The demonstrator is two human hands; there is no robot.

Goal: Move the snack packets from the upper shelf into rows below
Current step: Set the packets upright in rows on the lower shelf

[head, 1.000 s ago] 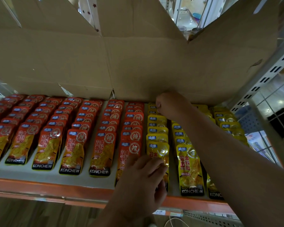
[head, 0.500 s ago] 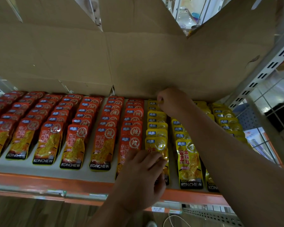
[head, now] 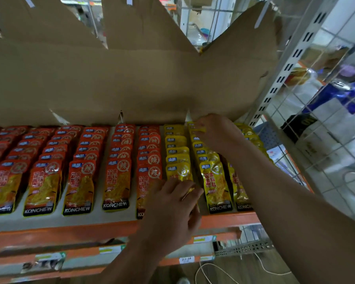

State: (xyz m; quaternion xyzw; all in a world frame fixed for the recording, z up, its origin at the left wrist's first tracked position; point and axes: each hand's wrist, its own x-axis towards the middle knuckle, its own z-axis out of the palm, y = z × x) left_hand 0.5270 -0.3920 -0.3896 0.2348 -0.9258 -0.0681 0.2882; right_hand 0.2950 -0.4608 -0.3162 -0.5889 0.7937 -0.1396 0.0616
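Glossy yellow snack packets, overlapping rows

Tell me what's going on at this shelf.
A person is lining up snack packets in rows on the orange-edged shelf. The right hand reaches to the rear of a yellow row and pinches the back yellow packet by the cardboard. The left hand grips the front yellow packet of the neighbouring row. Red packets fill the rows to the left.
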